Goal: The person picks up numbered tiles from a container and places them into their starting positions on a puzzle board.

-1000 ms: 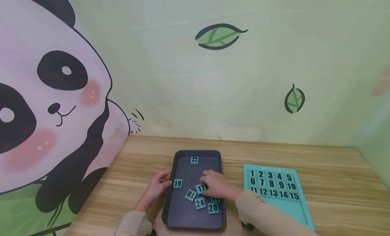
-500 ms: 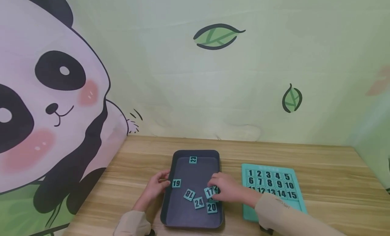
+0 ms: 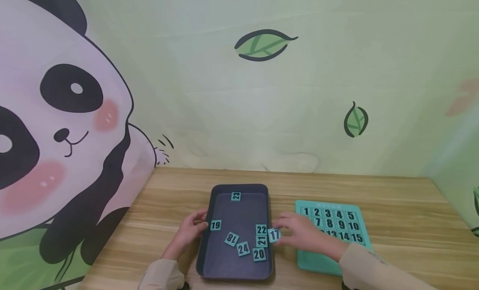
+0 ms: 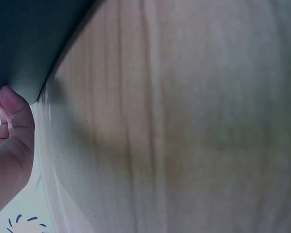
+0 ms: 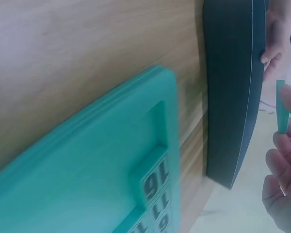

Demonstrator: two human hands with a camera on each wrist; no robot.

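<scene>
Thumb and fingertips of my right hand [image 3: 301,232] pinch the number tile 17 [image 3: 275,235], just over the right rim of the dark tray [image 3: 233,270]. The tile's thin teal edge shows between the fingers in the right wrist view. My left hand [image 3: 191,228] holds the tray's left edge; its thumb [image 4: 14,104] lies against the tray's wall in the left wrist view. Inside the tray lie several loose teal tiles, including 19 [image 3: 216,225], 18 [image 3: 231,239], 24 [image 3: 243,249], 20 [image 3: 259,254], 21 [image 3: 261,241], 22 [image 3: 261,229] and 23 [image 3: 236,196].
Right of the tray lies a teal number board [image 3: 318,261], partly covered by my right hand and forearm. Its upper rows hold numbered tiles, and a tile 16 [image 5: 156,179] shows in the right wrist view. A printed wall cloth stands behind the wooden table [image 3: 404,223].
My right hand has carried tile 17 rightward from among the tiles to above the tray's right rim, uncovering tiles 21 and 22. The left hand stays at the tray's left edge.
</scene>
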